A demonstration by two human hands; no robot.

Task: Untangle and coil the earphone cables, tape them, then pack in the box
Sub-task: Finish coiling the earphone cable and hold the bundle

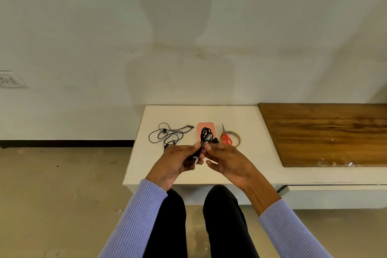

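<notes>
A coiled black earphone cable with clear tape around it is held upright above the white table. My left hand grips its lower end. My right hand pinches the taped middle with thumb and forefinger. Behind the coil lies the pink box. A second black earphone cable lies loose and tangled on the table to the left. To the right sit red-handled scissors on top of a roll of clear tape.
A brown wooden board covers the table's right part. A white wall stands right behind the table, with a socket at the far left. My knees are below the table's front edge.
</notes>
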